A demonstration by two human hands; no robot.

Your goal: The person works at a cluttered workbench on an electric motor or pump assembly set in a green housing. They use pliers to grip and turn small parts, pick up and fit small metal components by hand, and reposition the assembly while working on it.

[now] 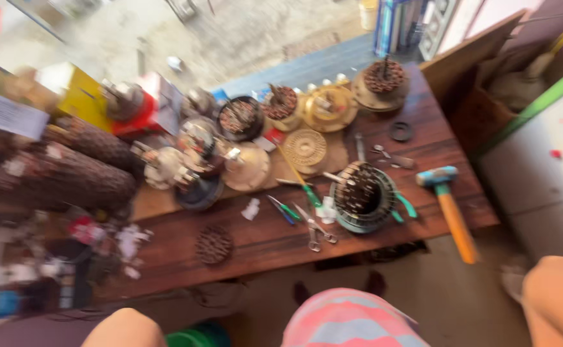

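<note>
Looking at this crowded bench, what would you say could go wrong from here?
The hammer lies with its handle past the table edge, so a knock might tip it to the floor. The scissors and small screwdrivers sit loose near the front edge, beside the round wound part, and might snag a reaching arm. The view is blurred, and neither hand shows clearly, so finer hazards cannot be judged.

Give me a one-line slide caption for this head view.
Blurred look down at a wooden workbench strewn with motor stators, scissors and a hammer; no hands in view.
</note>
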